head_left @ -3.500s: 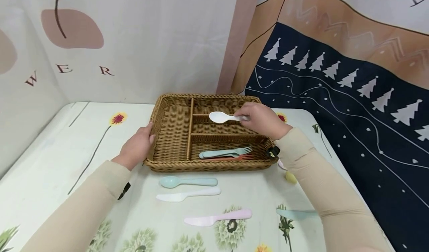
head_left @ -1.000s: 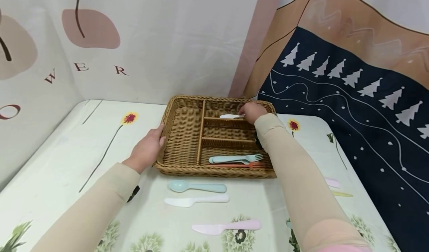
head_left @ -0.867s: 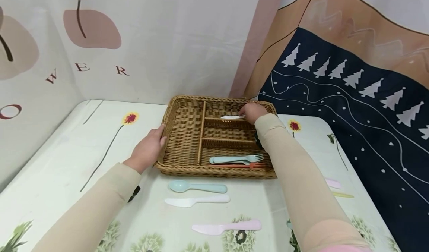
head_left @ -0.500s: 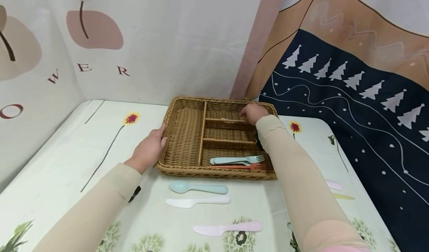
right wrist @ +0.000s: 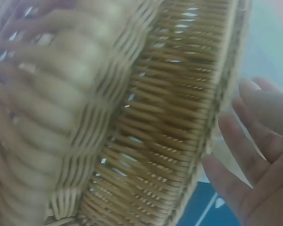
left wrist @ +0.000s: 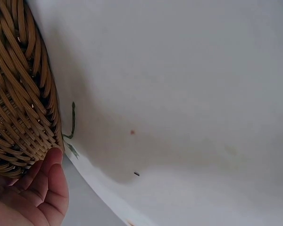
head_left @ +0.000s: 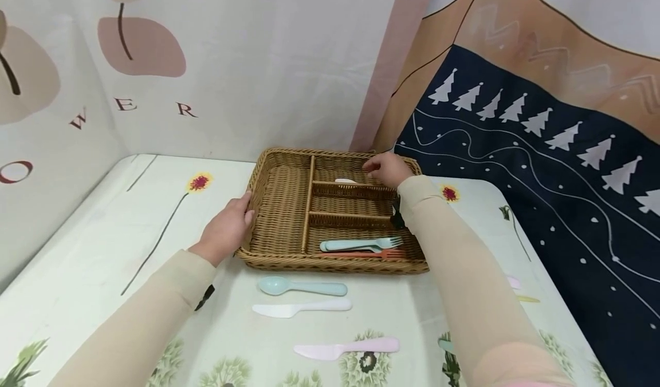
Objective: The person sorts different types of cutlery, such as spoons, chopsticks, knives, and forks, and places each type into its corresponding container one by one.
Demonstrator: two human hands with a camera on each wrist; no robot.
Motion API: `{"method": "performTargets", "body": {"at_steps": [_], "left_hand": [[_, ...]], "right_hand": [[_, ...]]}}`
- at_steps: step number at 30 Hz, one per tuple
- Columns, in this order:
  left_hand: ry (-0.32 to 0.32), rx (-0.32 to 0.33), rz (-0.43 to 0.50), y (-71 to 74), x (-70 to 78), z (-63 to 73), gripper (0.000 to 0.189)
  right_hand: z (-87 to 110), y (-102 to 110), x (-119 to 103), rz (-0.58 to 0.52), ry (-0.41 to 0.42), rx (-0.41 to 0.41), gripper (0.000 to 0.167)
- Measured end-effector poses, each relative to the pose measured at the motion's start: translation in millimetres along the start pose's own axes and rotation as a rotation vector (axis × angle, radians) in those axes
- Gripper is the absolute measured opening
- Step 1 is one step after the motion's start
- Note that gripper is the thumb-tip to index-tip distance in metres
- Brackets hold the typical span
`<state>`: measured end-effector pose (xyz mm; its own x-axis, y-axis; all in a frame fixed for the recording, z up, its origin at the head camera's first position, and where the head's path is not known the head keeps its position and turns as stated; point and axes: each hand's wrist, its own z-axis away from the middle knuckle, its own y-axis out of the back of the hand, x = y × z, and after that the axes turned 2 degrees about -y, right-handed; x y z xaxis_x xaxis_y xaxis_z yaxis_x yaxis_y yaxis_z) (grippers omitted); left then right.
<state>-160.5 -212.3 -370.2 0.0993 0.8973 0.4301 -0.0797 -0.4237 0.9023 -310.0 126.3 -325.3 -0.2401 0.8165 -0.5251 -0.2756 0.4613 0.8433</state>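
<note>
A brown wicker tray (head_left: 278,206) is set in the middle of the frame, divided into one long compartment on its left and three stacked ones on its right. In the top right compartment a white utensil (head_left: 345,181) is partly hidden by the divider (head_left: 373,186); only a rounded end is seen. In the bottom right compartment a light blue fork (head_left: 348,244) is laid over another pale blue utensil (head_left: 323,247), with an orange fork (head_left: 389,253) just below.

The tray's left edge is held by the left hand (head_left: 227,229), its bent fingers pressed against the wicker. Over the top right compartment the right hand (head_left: 390,169) is held with its fingers loosely bent and spread apart; nothing is gripped by it.

Below the tray, a light blue spoon (head_left: 309,288), a white knife (head_left: 299,307) and a pink knife (head_left: 348,347) are laid crosswise on the flowered tablecloth (head_left: 412,318). At the lower right, a yellow piece (head_left: 528,299) is partly covered by the right sleeve (head_left: 464,272). A white curtain (head_left: 283,60) is hung behind, and a dark blue printed cloth (head_left: 567,204) at the right.
</note>
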Motion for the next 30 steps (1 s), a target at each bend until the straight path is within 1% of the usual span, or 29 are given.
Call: {"method": "performTargets", "body": {"at_steps": [4,10,15,20,22,27,30], "left_hand": [[-0.006,-0.002,-0.003,1.2,0.0,-0.8,0.054],[-0.008,-0.016,-0.005,3.3,0.6,-1.1,0.054],[-0.008,-0.016,-0.003,2.6,1.6,-1.2,0.054],[-0.008,-0.027,0.002,1.9,1.0,-2.0,0.054],[-0.005,-0.030,0.004,2.0,0.6,-2.3,0.054],[-0.011,-0.028,-0.001,2.4,-0.5,-3.1,0.055],[-0.015,-0.030,-0.003,2.6,-0.7,-3.2,0.055]], "right_hand": [[8.1,5.8,-4.4,-0.080,0.004,0.024,0.032],[23.3,15.2,-6.5,-0.150,0.012,0.039,0.036],[33.5,19.2,-3.0,-0.195,0.045,0.075,0.034],[47.2,21.2,-6.0,-0.261,0.051,0.092,0.032],[54.5,21.3,-9.9,-0.278,0.061,0.092,0.031],[71.7,16.2,-20.4,-0.252,0.121,0.127,0.028],[80.5,11.3,-25.7,-0.272,0.119,0.131,0.027]]}}
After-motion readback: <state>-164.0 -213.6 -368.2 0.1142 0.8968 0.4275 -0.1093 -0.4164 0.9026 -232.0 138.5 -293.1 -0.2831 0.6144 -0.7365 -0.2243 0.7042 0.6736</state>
